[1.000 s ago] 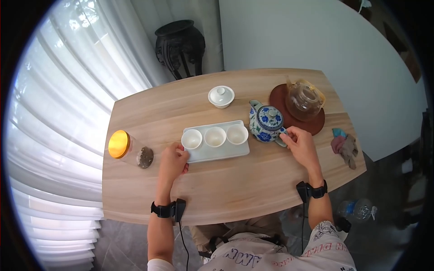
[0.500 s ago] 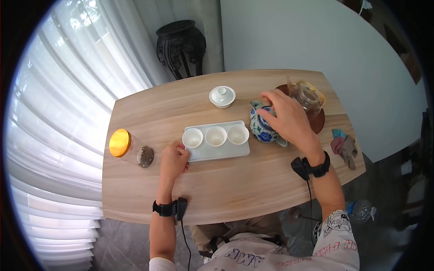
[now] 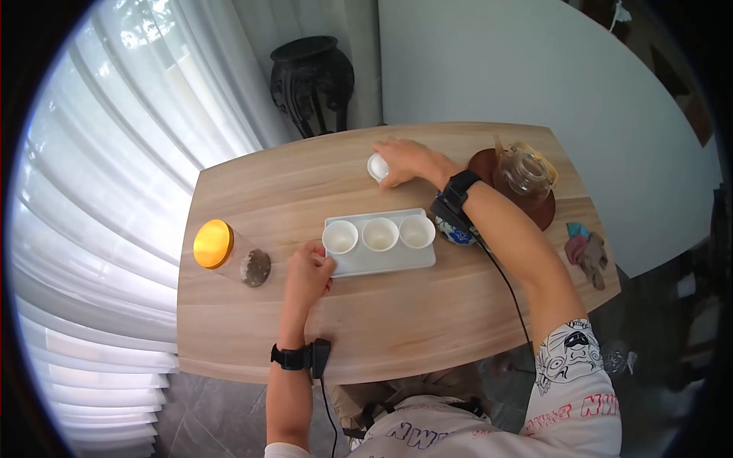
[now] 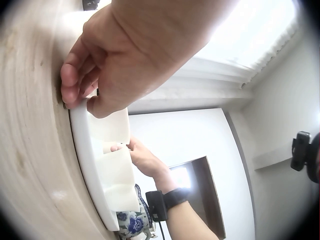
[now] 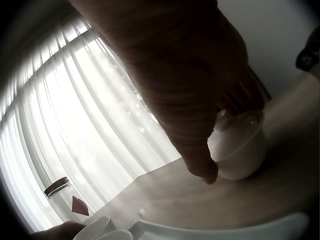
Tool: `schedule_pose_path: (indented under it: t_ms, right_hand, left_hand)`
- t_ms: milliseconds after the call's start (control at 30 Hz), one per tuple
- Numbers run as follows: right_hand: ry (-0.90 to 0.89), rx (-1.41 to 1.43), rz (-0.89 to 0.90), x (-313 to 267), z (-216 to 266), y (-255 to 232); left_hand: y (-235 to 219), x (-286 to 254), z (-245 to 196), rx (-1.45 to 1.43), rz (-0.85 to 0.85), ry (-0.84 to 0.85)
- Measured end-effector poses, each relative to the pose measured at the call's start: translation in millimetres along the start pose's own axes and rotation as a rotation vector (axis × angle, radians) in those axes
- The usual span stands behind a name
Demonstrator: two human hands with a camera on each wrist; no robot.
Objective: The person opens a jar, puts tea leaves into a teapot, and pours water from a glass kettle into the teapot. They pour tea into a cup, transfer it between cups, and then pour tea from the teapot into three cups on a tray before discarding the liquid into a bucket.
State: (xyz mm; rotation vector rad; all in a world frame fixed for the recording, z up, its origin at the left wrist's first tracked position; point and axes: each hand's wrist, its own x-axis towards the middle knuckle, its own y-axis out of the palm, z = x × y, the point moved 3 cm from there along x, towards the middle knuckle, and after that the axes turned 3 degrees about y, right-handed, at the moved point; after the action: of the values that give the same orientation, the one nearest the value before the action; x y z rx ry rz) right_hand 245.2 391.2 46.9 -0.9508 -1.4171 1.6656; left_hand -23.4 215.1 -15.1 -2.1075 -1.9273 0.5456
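My left hand (image 3: pixel 308 275) pinches the left end of a white rectangular tray (image 3: pixel 385 265), thumb on its edge and fingers at its side. On the tray stand three small white cups in a row: a left cup (image 3: pixel 340 239), a middle cup (image 3: pixel 380 236) and a right cup (image 3: pixel 418 233). Beyond the tray, my right hand (image 3: pixel 412 162) holds a white lidded gaiwan (image 5: pixel 241 157), its thumb on one side and its fingers on the other. Partly hidden under the right forearm is a blue-and-white teapot (image 3: pixel 460 235), close to the tray's right end.
At the back right a glass kettle (image 3: pixel 527 177) stands on a round brown mat (image 3: pixel 544 215). A jar with a yellow lid (image 3: pixel 213 243) lies on its side at the left, dark contents at its base. Crumpled cloths (image 3: pixel 588 258) lie near the right edge.
My right hand has left the teapot's handle, passed above the pot and reached left and back to the gaiwan. The left hand stays at the tray, which sits slightly farther right.
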Motion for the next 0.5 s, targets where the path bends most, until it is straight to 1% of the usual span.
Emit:
schedule_pose_path:
  t_ms: [133, 233, 333, 433, 467, 500]
  right_hand:
    - [0.054, -0.038, 0.056, -17.3, -8.9, -8.2]
    - [0.105, -0.006, 0.046, -30.1, -23.5, -8.0]
    - [0.086, 0.014, 0.026, -36.8, -29.9, -6.9]
    - [-0.001, -0.062, -0.101, -45.1, -23.3, -10.1]
    - [-0.017, -0.022, -0.248, -54.5, -21.6, -13.7]
    - [-0.034, 0.020, -0.394, -78.2, -4.5, -29.6]
  left_hand:
    - [-1.4, -1.1, 2.1, -0.004, 0.009, 0.021]
    - [-1.3, -0.3, 3.1, 0.010, 0.010, 0.033]
    - [0.9, 0.5, 3.2, 0.029, 0.002, 0.033]
    - [0.4, 2.1, 2.1, 0.027, 0.008, 0.024]
    - [-0.1, 0.8, 0.9, 0.015, 0.011, 0.021]
    - [-0.9, -0.4, 0.5, 0.004, 0.011, 0.016]
